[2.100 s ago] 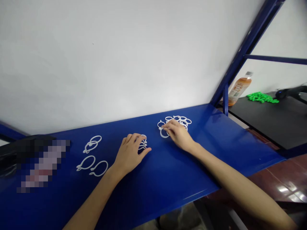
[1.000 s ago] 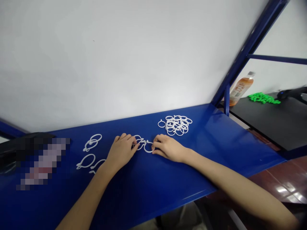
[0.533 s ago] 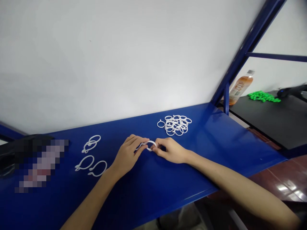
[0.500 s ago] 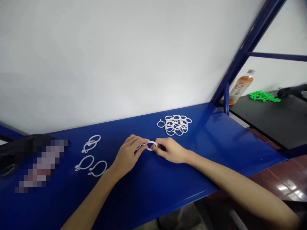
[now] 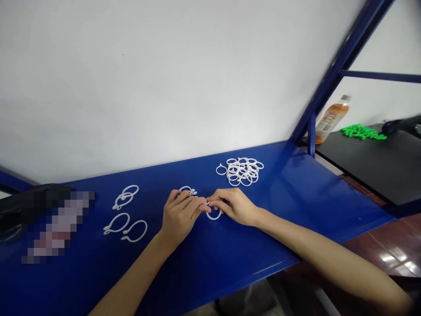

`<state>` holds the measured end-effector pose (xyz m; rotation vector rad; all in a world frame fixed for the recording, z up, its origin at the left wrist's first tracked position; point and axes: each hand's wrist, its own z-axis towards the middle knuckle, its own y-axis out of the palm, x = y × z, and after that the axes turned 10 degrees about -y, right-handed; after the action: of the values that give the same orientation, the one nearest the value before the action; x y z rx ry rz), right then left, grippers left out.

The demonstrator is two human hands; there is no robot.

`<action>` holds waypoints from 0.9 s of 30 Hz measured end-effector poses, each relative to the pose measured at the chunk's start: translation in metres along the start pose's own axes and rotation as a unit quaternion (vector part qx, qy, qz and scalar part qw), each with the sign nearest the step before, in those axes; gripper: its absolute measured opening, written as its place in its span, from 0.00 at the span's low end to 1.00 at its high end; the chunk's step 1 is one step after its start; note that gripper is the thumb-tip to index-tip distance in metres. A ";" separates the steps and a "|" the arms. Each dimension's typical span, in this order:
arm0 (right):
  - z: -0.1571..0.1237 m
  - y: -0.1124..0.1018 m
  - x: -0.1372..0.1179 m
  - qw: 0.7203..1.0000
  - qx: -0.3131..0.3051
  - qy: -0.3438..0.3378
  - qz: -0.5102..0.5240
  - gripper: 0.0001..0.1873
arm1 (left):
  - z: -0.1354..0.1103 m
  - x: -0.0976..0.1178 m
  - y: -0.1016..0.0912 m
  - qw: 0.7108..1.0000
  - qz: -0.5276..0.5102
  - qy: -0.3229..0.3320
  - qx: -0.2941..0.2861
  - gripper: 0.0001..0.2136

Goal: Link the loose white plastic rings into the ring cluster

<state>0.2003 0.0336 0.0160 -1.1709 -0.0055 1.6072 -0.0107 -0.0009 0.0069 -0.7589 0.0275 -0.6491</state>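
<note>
My left hand (image 5: pixel 180 213) and my right hand (image 5: pixel 234 205) meet at the middle of the blue shelf (image 5: pixel 296 193). Both pinch one white plastic ring (image 5: pixel 214 215) that rests low against the surface. Just behind my left fingers lies a small cluster of joined white rings (image 5: pixel 187 190). A pile of several loose white rings (image 5: pixel 241 170) sits farther back to the right of my hands.
Three more white rings (image 5: pixel 125 212) lie to the left. A blurred dark object (image 5: pixel 42 215) fills the shelf's left end. A white wall rises behind. Right of the blue post (image 5: pixel 312 140), a black table (image 5: pixel 371 162) carries an orange bottle (image 5: pixel 330 120) and green pieces (image 5: pixel 362 132).
My right hand left the far pile with one ring and brought it to my left hand. Both hands now hold that ring slightly nearer and lower than half a second ago.
</note>
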 end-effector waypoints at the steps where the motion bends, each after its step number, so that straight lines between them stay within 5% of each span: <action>1: 0.000 0.000 -0.001 1.000 0.001 -0.004 0.002 0.12 | 0.001 0.001 -0.001 1.000 0.010 0.008 0.004 0.09; 12: 0.001 -0.002 -0.001 0.998 -0.010 -0.066 -0.017 0.13 | 0.004 0.002 -0.001 0.995 0.066 0.072 0.020 0.08; 21: 0.002 0.000 -0.005 0.999 0.028 0.020 0.037 0.11 | 0.005 -0.003 -0.001 0.996 0.069 0.056 0.006 0.08; 27: 0.001 0.000 -0.002 0.998 -0.008 -0.047 -0.031 0.10 | 0.003 -0.003 0.004 0.997 0.058 0.042 -0.008 0.12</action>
<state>0.1991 0.0330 0.0176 -1.0968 -0.1147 1.6083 -0.0107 0.0048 0.0059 -0.7392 0.1529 -0.5701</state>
